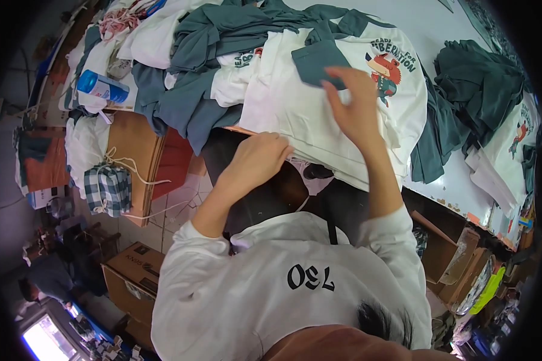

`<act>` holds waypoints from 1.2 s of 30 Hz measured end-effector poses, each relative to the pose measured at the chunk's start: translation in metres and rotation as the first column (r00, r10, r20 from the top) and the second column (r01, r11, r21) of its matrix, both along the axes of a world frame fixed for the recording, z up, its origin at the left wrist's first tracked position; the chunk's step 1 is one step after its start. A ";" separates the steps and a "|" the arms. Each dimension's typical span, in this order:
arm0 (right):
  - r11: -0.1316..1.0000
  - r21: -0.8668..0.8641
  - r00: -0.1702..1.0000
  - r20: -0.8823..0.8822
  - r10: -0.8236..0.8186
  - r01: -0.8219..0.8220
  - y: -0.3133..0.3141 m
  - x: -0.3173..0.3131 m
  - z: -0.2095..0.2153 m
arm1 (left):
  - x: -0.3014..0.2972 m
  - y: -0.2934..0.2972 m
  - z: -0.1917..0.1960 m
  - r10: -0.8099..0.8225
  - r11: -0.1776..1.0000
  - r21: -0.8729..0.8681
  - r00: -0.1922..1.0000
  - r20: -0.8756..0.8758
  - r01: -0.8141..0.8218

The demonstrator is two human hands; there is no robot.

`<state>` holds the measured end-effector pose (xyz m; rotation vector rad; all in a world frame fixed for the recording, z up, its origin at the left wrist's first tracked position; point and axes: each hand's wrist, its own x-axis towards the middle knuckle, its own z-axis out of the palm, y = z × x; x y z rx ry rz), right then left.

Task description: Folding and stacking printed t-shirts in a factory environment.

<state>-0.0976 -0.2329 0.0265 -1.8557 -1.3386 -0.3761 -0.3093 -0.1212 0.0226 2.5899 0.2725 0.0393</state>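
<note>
Lying beyond left grip (260,160): white shirt (310,117)

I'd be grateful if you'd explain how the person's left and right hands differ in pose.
The left hand has its fingers curled together, while the right hand is open, thumb and fingers apart. The left hand is at the white shirt's near edge; the right hand reaches farther, over dark green cloth. Both are bare.

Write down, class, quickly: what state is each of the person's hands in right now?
Left hand: closed on the near edge of the white shirt.
Right hand: open, partly over the dark green piece.
</note>
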 end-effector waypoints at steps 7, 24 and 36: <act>0.973 -0.079 0.974 -0.046 -0.221 0.217 0.067 0.013 -0.037 | 0.004 -0.045 -0.002 -0.080 0.940 -0.323 0.992 0.101 0.108; 0.339 -0.586 0.668 -0.712 0.218 -0.736 -0.095 -0.101 -0.017 | 0.026 0.010 0.037 0.425 0.900 -0.325 0.747 0.511 -0.290; 0.872 -0.336 0.918 -0.048 -0.393 0.356 -0.160 0.013 -0.042 | 0.119 0.268 0.035 0.628 0.731 -0.368 0.354 0.693 -0.575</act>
